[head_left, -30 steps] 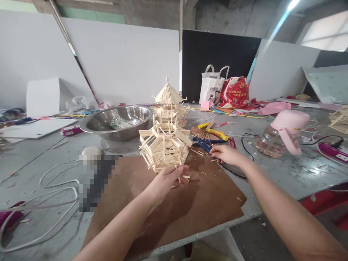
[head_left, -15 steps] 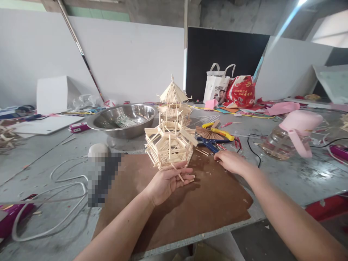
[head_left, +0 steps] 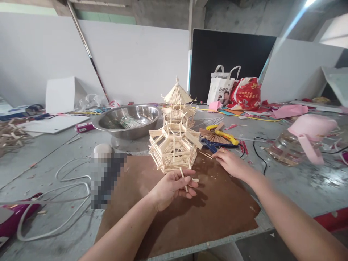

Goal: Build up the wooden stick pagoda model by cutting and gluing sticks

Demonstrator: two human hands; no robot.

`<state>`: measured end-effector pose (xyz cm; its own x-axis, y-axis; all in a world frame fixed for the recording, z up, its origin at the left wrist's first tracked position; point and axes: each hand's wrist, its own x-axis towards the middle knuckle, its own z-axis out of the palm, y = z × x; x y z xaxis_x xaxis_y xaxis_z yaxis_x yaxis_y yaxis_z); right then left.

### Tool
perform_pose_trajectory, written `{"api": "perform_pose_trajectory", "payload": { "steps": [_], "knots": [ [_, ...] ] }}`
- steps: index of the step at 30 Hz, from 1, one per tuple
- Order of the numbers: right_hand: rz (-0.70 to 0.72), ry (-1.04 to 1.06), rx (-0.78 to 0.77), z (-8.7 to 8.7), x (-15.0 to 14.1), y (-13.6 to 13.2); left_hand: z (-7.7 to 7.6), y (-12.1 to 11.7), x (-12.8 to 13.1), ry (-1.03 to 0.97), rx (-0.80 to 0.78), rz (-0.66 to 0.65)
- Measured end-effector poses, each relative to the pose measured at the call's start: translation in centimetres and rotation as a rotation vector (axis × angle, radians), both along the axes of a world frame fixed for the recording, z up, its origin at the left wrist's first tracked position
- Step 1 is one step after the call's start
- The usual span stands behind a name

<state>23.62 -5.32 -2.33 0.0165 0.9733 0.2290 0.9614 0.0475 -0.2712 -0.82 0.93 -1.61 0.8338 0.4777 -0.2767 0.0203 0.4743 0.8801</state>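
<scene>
In the middle of the frame, slightly above the lower half, we see the stick tower (head_left: 177, 136) standing upright, its wide six-sided lower part of pale sticks nearest us and a pointed roof (head_left: 177, 95) rising at the back. Just below it, our left hand (head_left: 174, 185) is turned partly palm up with the fingers loosely curled, and we have a short stick (head_left: 182, 173) pinched lightly by the thumb, slanting across the fingers. A few pale bits (head_left: 195, 180) show just past those fingers; we cannot tell whether they are held or lying below. Right of centre, our right hand (head_left: 230, 163) reaches in with its fingers bent and close together, its tips near some loose sticks (head_left: 206, 155) and a blue tool (head_left: 213, 145); we cannot tell whether it has hold of anything. Under both hands, a brown sheet (head_left: 217, 210) covers the lower centre of the grey table (head_left: 299, 192). We also have a metal bowl (head_left: 127, 134) left of the tower, a pink-lidded bottle (head_left: 288, 148) at the right, and a red bag (head_left: 246, 94) in the upper right, beside a white bag (head_left: 216, 88)
</scene>
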Motion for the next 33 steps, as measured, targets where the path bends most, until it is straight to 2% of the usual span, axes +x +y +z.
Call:
{"api": "perform_pose_trajectory", "payload": {
  "steps": [4, 10, 14, 18, 22, 26, 29, 33],
  "knots": [
    [0.100, 0.161, 0.081, 1.1, -0.9, 0.3, -0.3, 0.2, 0.0, 0.022, 0.042, -0.020],
    [0.109, 0.217, -0.050, 1.4, -3.2, 0.1, 0.1, 0.2, 0.0, 0.038, 0.114, -0.051],
    [0.258, 0.419, -0.066, 2.4, -5.7, -0.4, 0.5, -0.2, 0.1, 0.071, 0.127, -0.106],
    [0.359, 0.425, -0.147, 2.7, -7.6, -0.1, 0.3, -0.2, 0.2, 0.142, 0.210, -0.149],
    [0.360, 0.522, -0.179, 1.4, -7.9, 0.6, -0.1, -0.2, 0.4, 0.189, 0.368, -0.134],
    [0.350, 0.759, -0.256, 0.3, -7.7, 0.6, -0.3, -0.5, 0.5, 0.233, 0.651, -0.113],
    [0.354, 0.834, -0.319, 0.0, -7.6, 0.3, -0.2, -0.9, 0.6, 0.229, 0.835, -0.087],
    [0.333, 0.842, -0.289, -0.2, -7.7, 0.1, 0.0, -1.3, 0.7, 0.175, 0.906, -0.071]
  ]
}}
